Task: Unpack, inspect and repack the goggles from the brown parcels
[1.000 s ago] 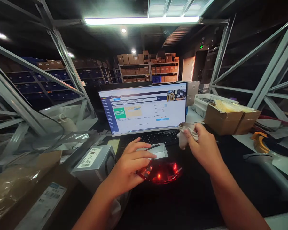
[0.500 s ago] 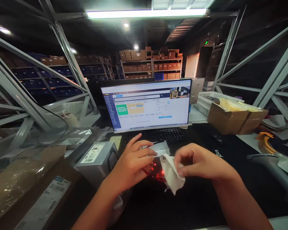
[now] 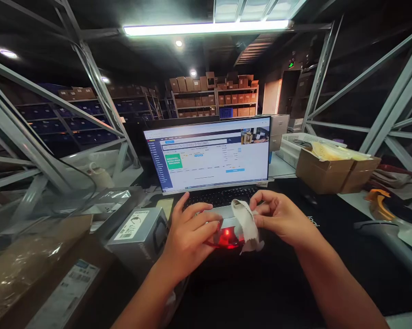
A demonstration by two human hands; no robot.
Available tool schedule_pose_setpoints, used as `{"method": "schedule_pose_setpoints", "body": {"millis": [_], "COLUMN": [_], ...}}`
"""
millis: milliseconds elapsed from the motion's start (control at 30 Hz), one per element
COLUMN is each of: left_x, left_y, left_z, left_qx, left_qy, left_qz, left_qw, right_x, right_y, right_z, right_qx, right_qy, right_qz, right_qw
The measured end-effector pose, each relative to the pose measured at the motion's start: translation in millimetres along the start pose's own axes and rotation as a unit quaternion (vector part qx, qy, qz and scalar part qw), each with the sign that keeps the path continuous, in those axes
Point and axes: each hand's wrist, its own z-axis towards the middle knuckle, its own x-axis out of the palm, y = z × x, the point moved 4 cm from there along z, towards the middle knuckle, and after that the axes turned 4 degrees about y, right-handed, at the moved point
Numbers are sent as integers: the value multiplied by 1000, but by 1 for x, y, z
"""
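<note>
My left hand [image 3: 188, 235] rests with fingers curled over a red-glowing object [image 3: 226, 237] on the black desk mat [image 3: 260, 283], holding it at its left side. My right hand [image 3: 281, 217] pinches a small white cloth [image 3: 247, 221] that hangs down over the right part of the glowing object. Just behind both hands lies a small open white box [image 3: 226, 211] in front of the black keyboard [image 3: 219, 197]. What the glowing object is cannot be made out.
A lit monitor [image 3: 209, 153] stands behind the keyboard. A grey boxed product [image 3: 137, 233] and a brown parcel [image 3: 37, 274] sit at left. Cardboard boxes [image 3: 332, 171] with yellow papers, a handheld scanner [image 3: 387, 233] and an orange tape dispenser [image 3: 380, 203] are at right. Steel racking surrounds the desk.
My right hand brought the white cloth from beside the monitor down to the glowing object, now draped over it. My left hand stayed on the object.
</note>
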Motion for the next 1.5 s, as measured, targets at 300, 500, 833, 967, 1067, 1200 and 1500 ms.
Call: {"method": "schedule_pose_setpoints", "body": {"millis": [300, 500, 833, 967, 1067, 1200, 1500], "left_x": [-9, -13, 10, 12, 16, 26, 15], "left_y": [11, 15, 0, -6, -12, -18, -25], "left_z": [-4, -9, -23, -23, -26, -33, -29], "left_qx": [-29, -121, -80, -45, -19, -19, 77], "left_qy": [-44, -147, -199, -186, -182, -186, -193], "left_qz": [-14, 9, 100, 130, 163, 179, 137], "left_qw": [999, 982, 972, 973, 969, 966, 969], "right_x": [-60, -74, 48, 61, 60, 61, 54], "right_y": [13, 21, -30, -41, -41, -34, -25], "right_z": [4, -8, 14, 8, 3, -4, -8], "right_qx": [-178, -267, -107, -125, -172, -248, -169], "right_qy": [-236, -360, -105, -125, -184, -243, -206], "right_qz": [33, 52, 229, 137, -32, -140, 96], "right_qw": [955, 892, 962, 975, 967, 927, 959]}}
